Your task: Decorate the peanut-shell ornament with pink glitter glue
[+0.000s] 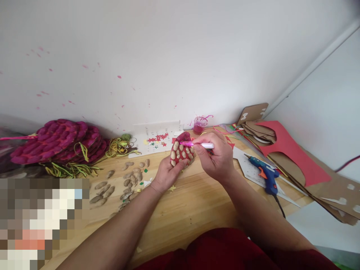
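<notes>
Above the table [173, 219], we grip the peanut-covered piece [182, 153] by its lower edge in our left hand [170, 171], apparently keeping its upper part exposed to the pink-and-white tool [207, 145] pinched in our right hand [215, 159].

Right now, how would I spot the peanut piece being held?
Find the wooden table, then the left hand above it. It holds a small red peanut piece. Unlike the magenta discs stacked at left, this shows mostly bare tan peanuts.
</notes>
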`<action>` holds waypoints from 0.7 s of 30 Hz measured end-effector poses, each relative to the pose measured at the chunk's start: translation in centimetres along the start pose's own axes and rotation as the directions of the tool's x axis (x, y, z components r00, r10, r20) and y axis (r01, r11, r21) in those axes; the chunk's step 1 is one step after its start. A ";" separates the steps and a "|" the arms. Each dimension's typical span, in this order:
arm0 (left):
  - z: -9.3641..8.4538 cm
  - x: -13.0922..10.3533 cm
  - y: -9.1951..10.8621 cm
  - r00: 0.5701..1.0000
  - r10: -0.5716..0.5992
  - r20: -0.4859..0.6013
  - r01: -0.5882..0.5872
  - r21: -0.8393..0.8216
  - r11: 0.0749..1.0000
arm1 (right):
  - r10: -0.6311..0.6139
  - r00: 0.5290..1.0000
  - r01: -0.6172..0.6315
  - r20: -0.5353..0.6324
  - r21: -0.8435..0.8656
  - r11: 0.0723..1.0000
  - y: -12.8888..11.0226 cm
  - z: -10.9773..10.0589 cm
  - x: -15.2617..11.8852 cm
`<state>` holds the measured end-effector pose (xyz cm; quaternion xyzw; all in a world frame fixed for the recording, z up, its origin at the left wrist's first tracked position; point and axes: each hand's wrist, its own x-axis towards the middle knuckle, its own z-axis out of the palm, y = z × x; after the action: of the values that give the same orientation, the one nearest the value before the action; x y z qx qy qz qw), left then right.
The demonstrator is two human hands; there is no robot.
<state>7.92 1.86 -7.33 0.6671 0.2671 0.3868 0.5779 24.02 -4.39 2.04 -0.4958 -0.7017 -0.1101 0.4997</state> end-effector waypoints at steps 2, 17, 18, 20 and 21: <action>0.0 0.0 -0.1 1.000 0.004 0.005 -0.004 -0.003 1.000 | 0.017 1.000 -0.017 -0.020 0.003 1.000 0.0 -0.1 0.0; 0.1 0.0 0.0 1.000 -0.006 0.003 0.006 0.002 1.000 | -0.001 1.000 0.000 0.009 0.034 0.999 0.3 -0.1 0.1; 0.0 0.0 -0.2 1.000 -0.006 0.001 0.006 0.003 1.000 | 0.005 1.000 -0.005 0.007 0.029 1.000 0.4 -0.1 0.1; 0.0 0.0 -0.5 1.000 -0.008 0.005 0.008 -0.018 1.000 | 0.031 0.999 -0.031 -0.005 0.035 0.999 0.5 -0.1 0.1; 0.0 0.0 -0.6 1.000 -0.012 0.006 0.012 -0.039 0.999 | 0.048 0.999 -0.047 -0.011 0.042 0.998 0.6 -0.1 0.1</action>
<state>7.99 1.93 -7.93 0.6553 0.2617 0.3865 0.5938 24.52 -4.12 1.99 -0.5010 -0.6888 -0.0865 0.5168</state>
